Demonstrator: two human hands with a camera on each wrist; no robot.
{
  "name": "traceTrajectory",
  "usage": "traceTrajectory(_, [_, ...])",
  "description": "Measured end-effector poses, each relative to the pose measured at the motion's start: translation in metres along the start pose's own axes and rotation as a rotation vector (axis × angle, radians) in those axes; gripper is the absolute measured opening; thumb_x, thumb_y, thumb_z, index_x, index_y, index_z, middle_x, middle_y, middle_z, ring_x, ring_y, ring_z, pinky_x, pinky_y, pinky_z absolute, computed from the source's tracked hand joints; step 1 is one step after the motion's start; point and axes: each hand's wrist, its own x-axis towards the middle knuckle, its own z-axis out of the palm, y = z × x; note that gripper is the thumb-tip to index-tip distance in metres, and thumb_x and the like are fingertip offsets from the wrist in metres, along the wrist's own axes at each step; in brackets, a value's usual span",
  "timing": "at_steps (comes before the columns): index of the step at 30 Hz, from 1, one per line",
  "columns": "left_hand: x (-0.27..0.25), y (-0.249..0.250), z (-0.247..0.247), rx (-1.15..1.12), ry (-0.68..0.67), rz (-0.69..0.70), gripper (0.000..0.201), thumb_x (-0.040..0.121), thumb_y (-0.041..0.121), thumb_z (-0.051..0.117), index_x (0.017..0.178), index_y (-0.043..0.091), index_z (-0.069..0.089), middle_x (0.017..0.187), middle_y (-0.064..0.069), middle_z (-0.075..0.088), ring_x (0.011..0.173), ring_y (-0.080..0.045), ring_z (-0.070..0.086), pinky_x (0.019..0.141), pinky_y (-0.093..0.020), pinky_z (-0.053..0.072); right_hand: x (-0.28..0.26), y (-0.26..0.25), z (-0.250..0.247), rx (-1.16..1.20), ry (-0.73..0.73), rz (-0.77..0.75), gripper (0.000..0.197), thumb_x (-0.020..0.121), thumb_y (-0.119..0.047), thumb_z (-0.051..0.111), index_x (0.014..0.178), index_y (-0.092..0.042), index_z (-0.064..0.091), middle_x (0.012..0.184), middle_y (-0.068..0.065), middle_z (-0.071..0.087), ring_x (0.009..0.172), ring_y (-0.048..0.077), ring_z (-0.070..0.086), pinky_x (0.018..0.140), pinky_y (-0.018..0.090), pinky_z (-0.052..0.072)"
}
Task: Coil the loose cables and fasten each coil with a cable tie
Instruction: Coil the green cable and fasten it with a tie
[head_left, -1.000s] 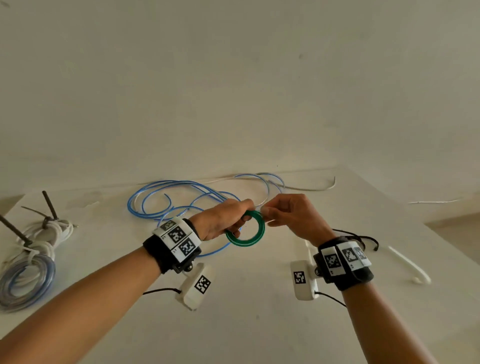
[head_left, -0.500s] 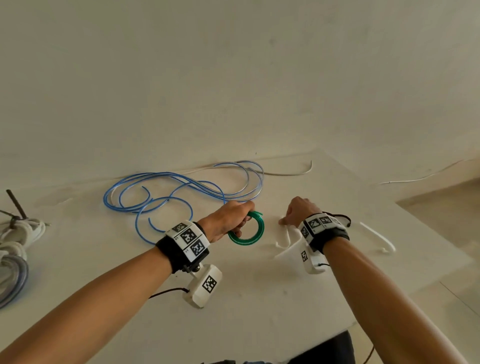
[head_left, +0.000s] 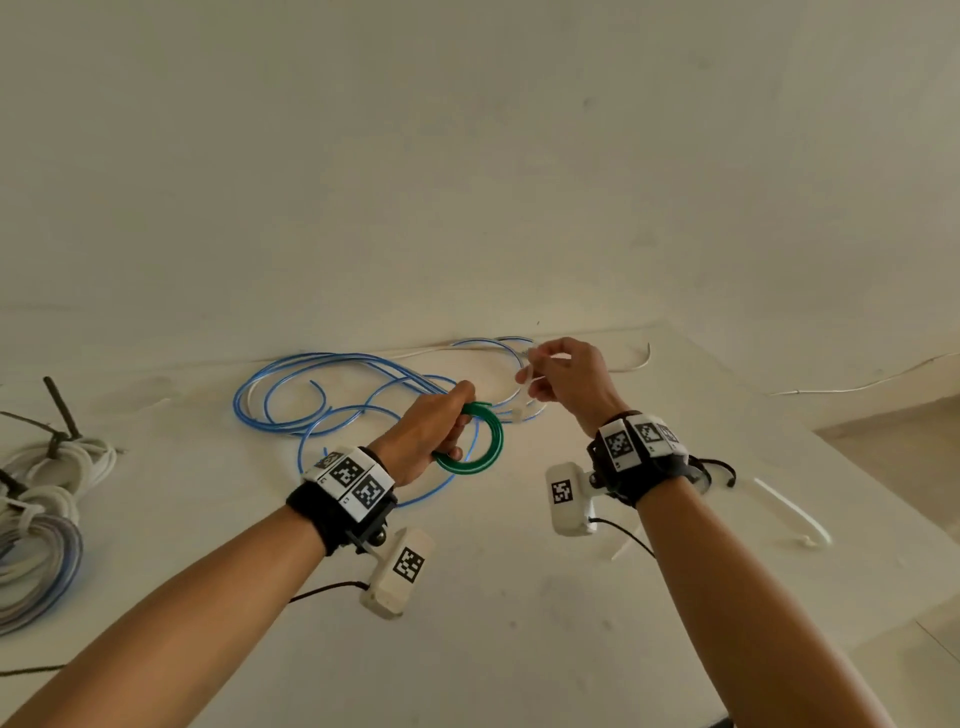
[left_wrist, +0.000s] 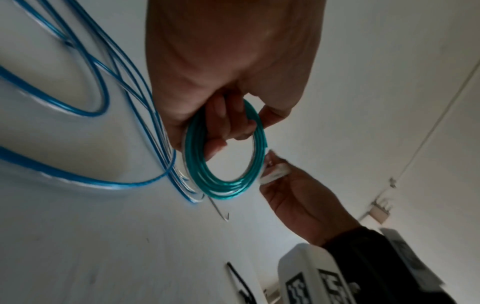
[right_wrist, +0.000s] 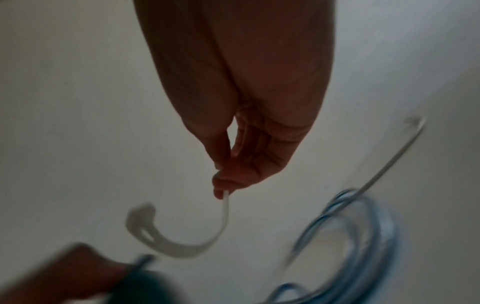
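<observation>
My left hand (head_left: 431, 431) grips a small green cable coil (head_left: 491, 447) above the white table; in the left wrist view the fingers pass through the coil (left_wrist: 233, 185). Up and to the right, my right hand (head_left: 563, 376) pinches a white cable tie (head_left: 519, 402). In the right wrist view the tie (right_wrist: 207, 240) hangs from the fingertips in a curve, its head end free. A loose blue cable (head_left: 322, 395) sprawls on the table behind the left hand.
Tied coils of white and blue cable (head_left: 36, 530) lie at the table's left edge. Another white cable tie (head_left: 795, 514) rests at the right, near the table's right edge (head_left: 883, 525). A thin white wire (head_left: 636, 364) lies by the wall.
My right hand went down to the table at the right, picked up a white cable tie, and has risen with it toward the green coil. The left hand kept holding the coil.
</observation>
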Motion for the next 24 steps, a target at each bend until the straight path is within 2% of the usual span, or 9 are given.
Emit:
traceTrajectory(2, [0.006,-0.004,-0.018,-0.084,0.041,0.006,0.038,0.096,0.025,0.049,0.061,0.018,0.038,0.051,0.005,0.023,0.046,-0.015,0.014,0.054,-0.030,0.032,-0.001,-0.011,0.024,0.114,-0.058,-0.045,0.011,0.101,-0.014,0.062,0.096,-0.004,0.063,0.079,0.012,0.074,0.053,0.015,0.060,0.057,0.025,0.053])
traceTrajectory(4, [0.012,-0.007,-0.037,-0.172,0.102,0.015,0.040,0.098,0.025,0.050,0.060,0.016,0.040,0.046,0.006,0.024,0.041,-0.013,0.015,0.055,-0.031,0.030,-0.003,-0.023,0.047,0.204,-0.147,-0.072,0.018,0.100,-0.016,0.064,0.104,0.001,0.067,0.083,0.014,0.072,0.060,0.017,0.065,0.062,0.023,0.056])
traceTrajectory(6, [0.016,-0.009,-0.056,-0.246,0.179,0.040,0.041,0.101,0.024,0.049,0.062,0.015,0.041,0.042,0.006,0.025,0.037,-0.012,0.016,0.056,-0.032,0.030,-0.005,-0.030,0.069,0.218,-0.230,-0.082,0.027,0.099,-0.017,0.066,0.107,0.009,0.067,0.083,0.016,0.072,0.065,0.018,0.070,0.065,0.023,0.059])
traceTrajectory(8, [0.019,-0.008,-0.074,-0.286,0.259,0.068,0.041,0.101,0.023,0.048,0.062,0.015,0.040,0.041,0.006,0.024,0.037,-0.011,0.017,0.056,-0.032,0.031,-0.005,-0.031,0.090,0.174,-0.272,-0.112,0.027,0.095,-0.015,0.070,0.101,0.011,0.068,0.077,0.018,0.072,0.062,0.021,0.071,0.063,0.027,0.061])
traceTrajectory(11, [0.023,-0.009,-0.102,-0.279,0.363,0.109,0.041,0.098,0.022,0.047,0.059,0.016,0.039,0.042,0.006,0.025,0.039,-0.012,0.020,0.054,-0.030,0.033,0.002,-0.024,0.119,0.123,-0.258,-0.153,0.024,0.092,-0.012,0.073,0.088,0.011,0.067,0.068,0.018,0.070,0.052,0.022,0.066,0.055,0.029,0.060])
traceTrajectory(13, [0.025,-0.012,-0.117,-0.224,0.423,0.144,0.038,0.097,0.020,0.048,0.059,0.016,0.042,0.044,0.007,0.032,0.041,-0.012,0.026,0.055,-0.031,0.035,0.007,-0.016,0.136,0.144,-0.244,-0.168,0.025,0.092,-0.011,0.073,0.085,0.012,0.066,0.068,0.020,0.070,0.052,0.024,0.066,0.054,0.028,0.058])
traceTrajectory(17, [0.026,-0.022,-0.136,-0.173,0.481,0.203,0.035,0.097,0.017,0.052,0.062,0.018,0.050,0.048,0.010,0.044,0.040,-0.005,0.035,0.055,-0.029,0.036,0.008,-0.008,0.164,0.224,-0.235,-0.216,0.019,0.095,-0.008,0.068,0.089,0.010,0.067,0.074,0.020,0.072,0.060,0.029,0.071,0.059,0.031,0.061])
traceTrajectory(21, [0.024,-0.021,-0.146,-0.195,0.524,0.208,0.032,0.096,0.013,0.051,0.064,0.012,0.055,0.047,0.006,0.045,0.037,-0.006,0.033,0.053,-0.029,0.034,0.003,-0.010,0.177,0.272,-0.235,-0.309,0.014,0.097,-0.004,0.065,0.093,0.008,0.068,0.077,0.021,0.071,0.063,0.027,0.073,0.064,0.030,0.062])
traceTrajectory(24, [0.021,-0.016,-0.149,-0.207,0.551,0.241,0.024,0.097,0.012,0.050,0.074,0.010,0.059,0.048,0.005,0.043,0.040,-0.007,0.030,0.049,-0.025,0.034,-0.002,-0.009,0.185,0.257,-0.241,-0.379,0.008,0.095,-0.002,0.067,0.090,0.003,0.071,0.078,0.016,0.072,0.069,0.027,0.075,0.069,0.032,0.062])
